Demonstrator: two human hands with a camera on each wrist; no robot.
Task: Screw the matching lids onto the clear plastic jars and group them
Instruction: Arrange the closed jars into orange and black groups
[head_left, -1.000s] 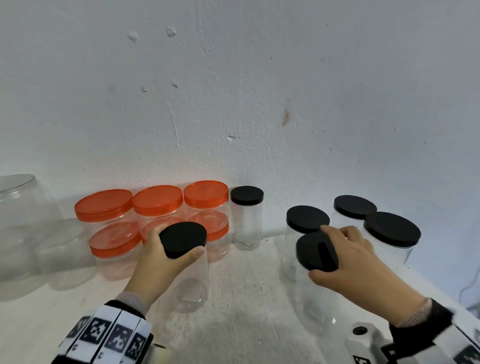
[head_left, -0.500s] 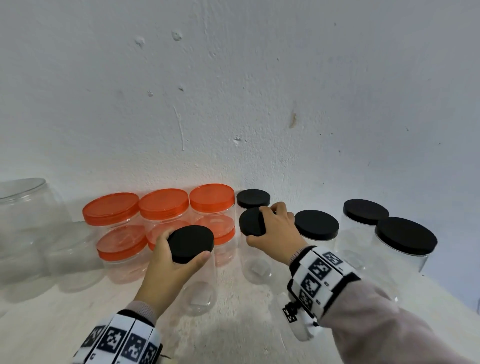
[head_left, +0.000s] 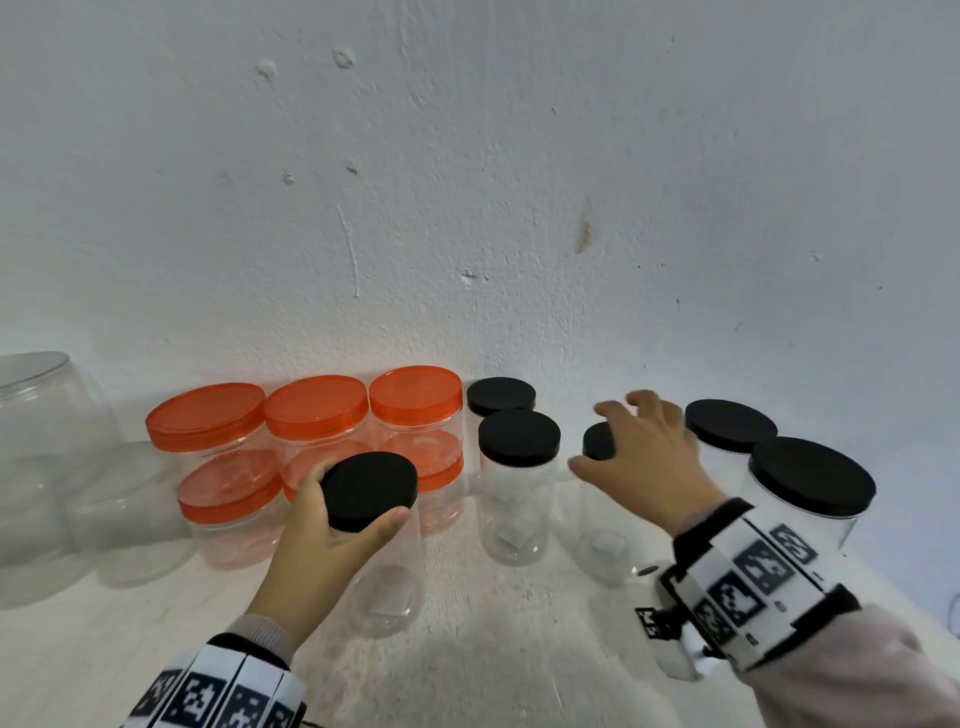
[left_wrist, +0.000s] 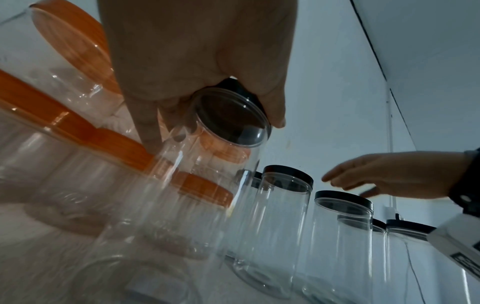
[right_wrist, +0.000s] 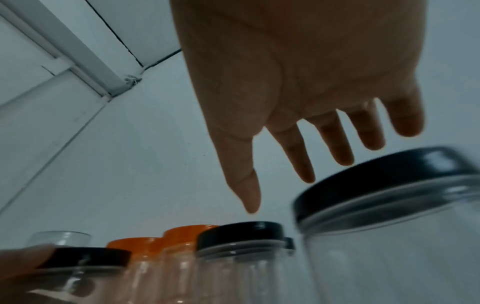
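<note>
My left hand (head_left: 322, 535) grips the black lid (head_left: 369, 491) of a clear jar (head_left: 384, 597) that stands in front of the orange-lidded jars; the left wrist view shows thumb and fingers curled round that lid (left_wrist: 233, 115). My right hand (head_left: 644, 457) hovers open with fingers spread over another black-lidded jar (head_left: 597, 444), whose lid is partly hidden under it. In the right wrist view its fingers (right_wrist: 335, 139) are straight and hold nothing. A black-lidded jar (head_left: 518, 447) stands free between the two hands, in front of a smaller one (head_left: 500, 395).
Several orange-lidded jars (head_left: 311, 410) stand in two rows against the wall at the left. Two wider black-lidded jars (head_left: 813, 475) stand at the right. Large clear lidless jars (head_left: 41, 415) fill the far left. The white tabletop (head_left: 493, 649) lies near me.
My right hand carried a black-lidded jar left, set it beside the small black-lidded one, let go and moved back right over another jar. My left hand kept hold of its lid.
</note>
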